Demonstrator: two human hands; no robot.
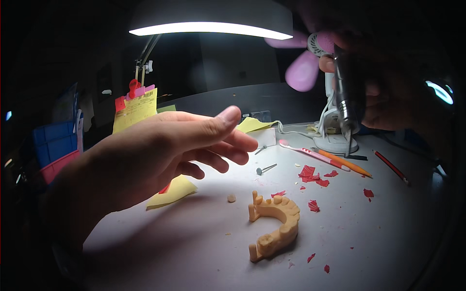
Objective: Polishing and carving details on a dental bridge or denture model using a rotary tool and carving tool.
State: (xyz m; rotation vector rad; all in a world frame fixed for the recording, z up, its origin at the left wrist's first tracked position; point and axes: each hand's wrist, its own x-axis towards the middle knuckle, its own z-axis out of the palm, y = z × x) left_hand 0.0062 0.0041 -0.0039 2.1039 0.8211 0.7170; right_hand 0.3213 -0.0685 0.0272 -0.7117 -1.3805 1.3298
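My left hand [194,140] is raised over the table with its fingers apart and nothing in them. At the upper right, in shadow, my right hand [379,104] is wrapped round a metal rotary handpiece [343,92], whose thin bit points down. Below and between the hands, a tan horseshoe-shaped dental model [291,220] with teeth and short posts lies on the table. Left of it is a small tan tooth-like piece [231,198]. Two small grey mounted bits, one of them a disc-headed bit [265,169], rest beyond the model, near my left fingertips.
Red wax scraps [310,174] are scattered to the right. Behind them lie a pink-white toothbrush [315,155], an orange-handled tool [345,163] and a red pencil [391,167]. A pink fan [303,71] and lit lamp [213,28] stand at the back, blue bins [56,143] at left.
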